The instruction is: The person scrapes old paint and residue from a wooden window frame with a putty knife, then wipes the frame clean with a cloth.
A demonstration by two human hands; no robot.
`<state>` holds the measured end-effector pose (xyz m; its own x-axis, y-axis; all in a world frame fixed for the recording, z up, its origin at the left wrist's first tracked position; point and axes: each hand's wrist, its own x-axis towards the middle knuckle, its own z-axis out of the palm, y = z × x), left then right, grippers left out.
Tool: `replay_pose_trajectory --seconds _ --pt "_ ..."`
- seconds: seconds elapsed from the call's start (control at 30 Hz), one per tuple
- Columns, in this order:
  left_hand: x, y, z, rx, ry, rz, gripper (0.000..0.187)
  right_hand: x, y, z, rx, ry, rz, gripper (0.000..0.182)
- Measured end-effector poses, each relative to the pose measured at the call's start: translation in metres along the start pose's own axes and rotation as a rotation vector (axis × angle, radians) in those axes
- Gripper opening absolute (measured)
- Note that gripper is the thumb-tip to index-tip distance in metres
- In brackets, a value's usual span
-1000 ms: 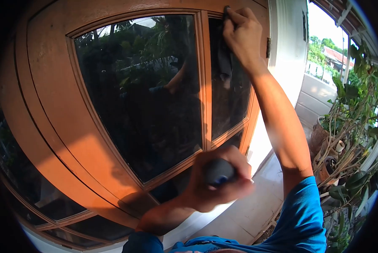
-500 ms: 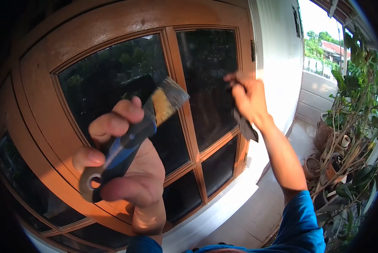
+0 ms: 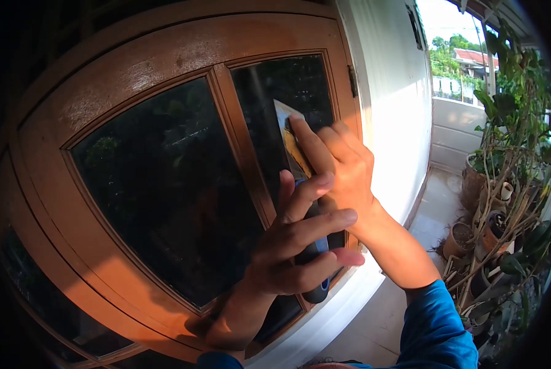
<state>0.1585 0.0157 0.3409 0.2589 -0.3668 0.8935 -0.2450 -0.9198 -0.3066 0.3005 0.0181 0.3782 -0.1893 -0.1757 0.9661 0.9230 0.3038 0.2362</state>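
Note:
A putty knife (image 3: 295, 149) with a pale metal blade and a dark, blue-marked handle is tilted in front of the door glass. Its blade bears a yellow-brown patch. My left hand (image 3: 297, 237) is around the handle in a loose grip, fingers spread across it and its end showing below them. On the blade and neck is my right hand (image 3: 343, 160), its index finger stretched along the blade and the other fingers curled. Part of the handle is hidden behind both hands. No dark, flat thing shows at my right hand now.
An orange-brown wooden door (image 3: 183, 58) with dark glass panes (image 3: 165, 184) stands close in front. A hinge (image 3: 353, 81) and white wall (image 3: 389, 111) are at its right. Several potted plants (image 3: 456, 240) line the walkway's right side, beside the tiled floor (image 3: 432, 203).
My left hand has moved right with the putty knife, turning its blade upward. My right hand has come left onto the blade. The dark thing seen at my right hand is out of sight.

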Motion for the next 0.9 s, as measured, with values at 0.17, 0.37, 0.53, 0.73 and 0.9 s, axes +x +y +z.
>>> replay_pose_trajectory --seconds 0.17,0.37,0.53,0.73,0.9 --pt "0.012 -0.028 -0.004 0.309 0.033 0.030 0.051 0.024 0.013 0.014 -0.029 0.039 -0.091 0.054" --pt "0.025 -0.076 0.006 0.453 0.028 0.114 0.066 0.034 0.052 0.046 0.007 0.071 -0.150 0.048" --pt "0.038 -0.107 0.017 0.623 0.013 0.101 0.077 0.043 0.083 0.069 0.102 0.099 -0.206 0.044" --pt "0.040 -0.133 0.032 0.742 0.030 0.120 0.074 0.049 0.113 0.088 0.196 0.098 -0.289 0.043" --pt "0.034 -0.138 0.036 0.848 0.051 0.122 0.071 0.051 0.116 0.100 0.218 0.113 -0.342 0.043"
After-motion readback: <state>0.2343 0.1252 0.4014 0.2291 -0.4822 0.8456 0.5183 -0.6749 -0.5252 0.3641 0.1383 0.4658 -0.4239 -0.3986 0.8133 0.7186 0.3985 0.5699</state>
